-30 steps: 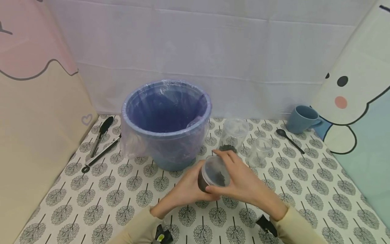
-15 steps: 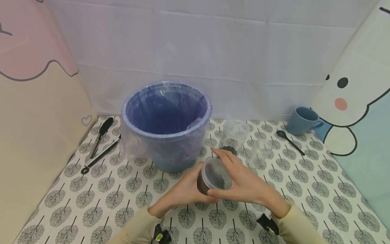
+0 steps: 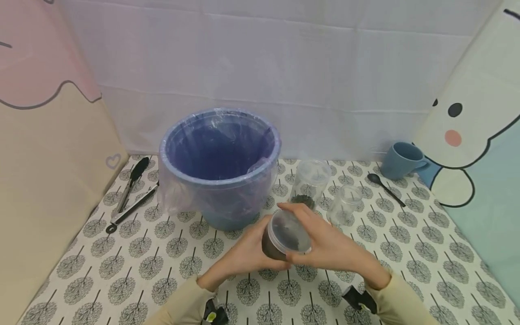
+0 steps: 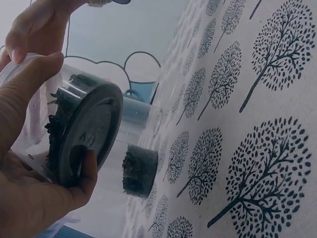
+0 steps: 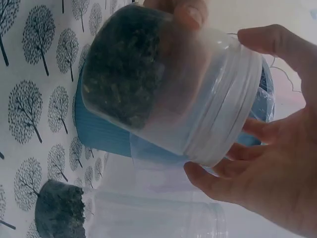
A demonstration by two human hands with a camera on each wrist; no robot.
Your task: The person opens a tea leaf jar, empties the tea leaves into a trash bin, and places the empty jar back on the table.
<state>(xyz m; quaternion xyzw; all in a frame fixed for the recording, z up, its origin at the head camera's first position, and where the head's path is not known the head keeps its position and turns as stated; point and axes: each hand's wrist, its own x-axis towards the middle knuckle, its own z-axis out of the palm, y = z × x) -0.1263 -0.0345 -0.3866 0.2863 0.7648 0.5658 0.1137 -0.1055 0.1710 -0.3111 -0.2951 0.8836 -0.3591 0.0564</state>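
A clear jar point(image 5: 129, 69) of dark, dried tea-like leaves is held above the table, tilted. My left hand point(image 3: 252, 250) grips it round the body, with fingers under the base in the left wrist view. On the translucent screw lid point(image 5: 233, 99) lie the thumb and fingertips of my right hand point(image 3: 327, 241), curled round the rim. The lid sits on the jar. Just beyond the hands stands a taller clear jar point(image 3: 312, 176) with a low layer of dark leaves. A smaller clear jar point(image 3: 345, 203) is to its right.
Behind and left of my hands stands a blue bin point(image 3: 221, 194) lined with a clear bag. Tongs point(image 3: 132, 192) lie at the left. A black spoon point(image 3: 386, 188) and a blue mug point(image 3: 403, 160) are at the back right. A cloth wall rises behind.
My right thumb and fingers have shifted slightly round the lid's rim, the thumb moving right. The jar's tilt has changed a little. My left hand keeps its hold on the jar.
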